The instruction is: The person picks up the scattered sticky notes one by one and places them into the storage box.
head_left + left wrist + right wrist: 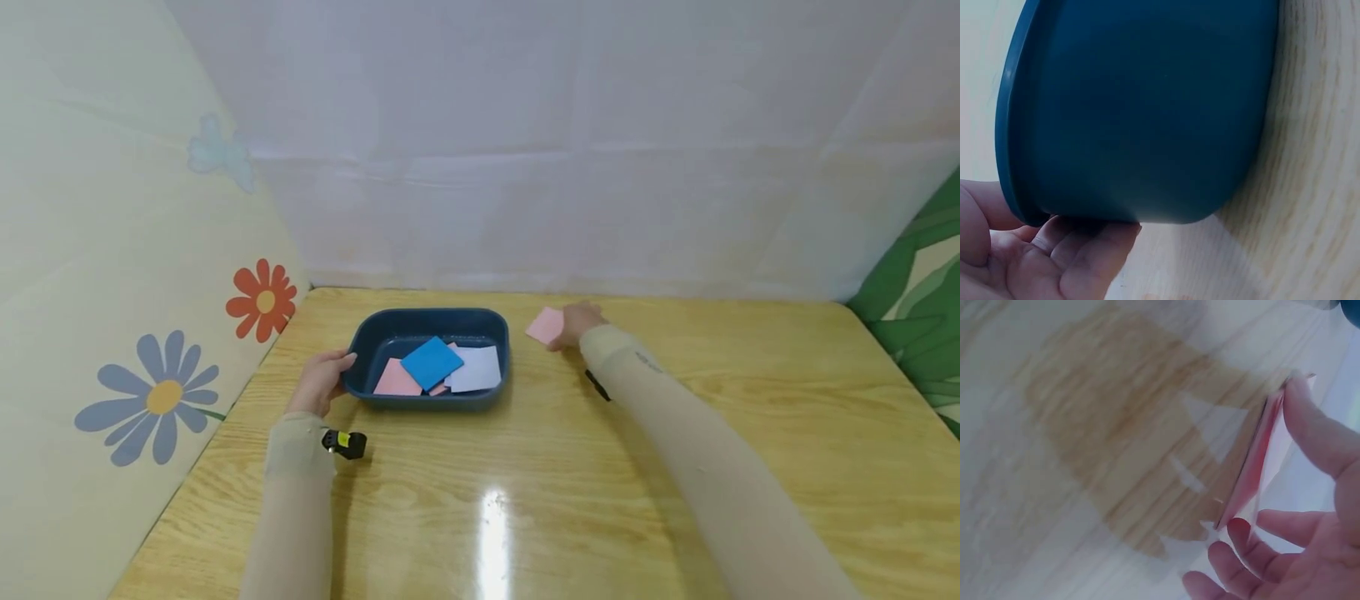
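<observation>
A dark blue plastic bin (427, 402) stands on the table, wider than it is deep. Inside lie a blue paper square (432, 363), white paper (477, 369) and pink paper (396, 379), partly overlapping. My left hand (318, 383) grips the bin's left end; the left wrist view shows the thumb at its rim and fingers against the outer wall. To the right of the bin, my right hand (579, 325) pinches a pink paper square (545, 325) between thumb and fingers. The right wrist view has this pink paper (1257, 465) tilted just above the tabletop.
The glossy wood-grain table (480, 467) ends at a pale cloth backdrop (570, 167). A light wall with printed flowers (163, 398) borders it on the left, and a green leaf print (926, 283) on the right.
</observation>
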{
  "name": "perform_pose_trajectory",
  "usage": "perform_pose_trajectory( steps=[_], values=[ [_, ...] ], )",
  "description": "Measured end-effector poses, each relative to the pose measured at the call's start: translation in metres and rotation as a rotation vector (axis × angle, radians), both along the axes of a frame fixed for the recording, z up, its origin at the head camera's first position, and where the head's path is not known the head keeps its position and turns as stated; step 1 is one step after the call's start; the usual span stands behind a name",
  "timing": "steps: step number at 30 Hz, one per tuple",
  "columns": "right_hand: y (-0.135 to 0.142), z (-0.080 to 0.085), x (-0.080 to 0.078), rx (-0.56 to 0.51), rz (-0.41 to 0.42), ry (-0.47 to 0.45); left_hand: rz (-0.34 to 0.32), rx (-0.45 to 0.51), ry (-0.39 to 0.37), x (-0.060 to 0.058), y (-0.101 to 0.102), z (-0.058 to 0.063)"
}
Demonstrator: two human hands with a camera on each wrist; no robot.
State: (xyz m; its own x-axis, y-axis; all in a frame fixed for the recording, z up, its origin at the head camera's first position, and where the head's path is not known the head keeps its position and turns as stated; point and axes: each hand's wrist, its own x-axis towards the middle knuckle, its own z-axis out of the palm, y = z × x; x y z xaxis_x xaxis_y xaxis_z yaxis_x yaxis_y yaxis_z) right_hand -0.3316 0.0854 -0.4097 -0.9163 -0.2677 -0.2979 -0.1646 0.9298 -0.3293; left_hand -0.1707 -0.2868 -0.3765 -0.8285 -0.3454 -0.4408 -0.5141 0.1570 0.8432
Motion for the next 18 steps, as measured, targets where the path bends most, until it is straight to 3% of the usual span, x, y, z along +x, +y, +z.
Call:
perform_pose_trajectory(
  steps=[7, 18],
  values=[
    [0.005, -0.005, -0.002, 0.1, 0.016, -0.008, 0.009, -0.002, -0.013, -0.001, -0.001, 0.001],
    [0.015, -0.004, 0.003, 0.033, -0.112, -0.1, 0.002, 0.001, -0.007, 0.0, -0.001, 0.002]
  ],
)
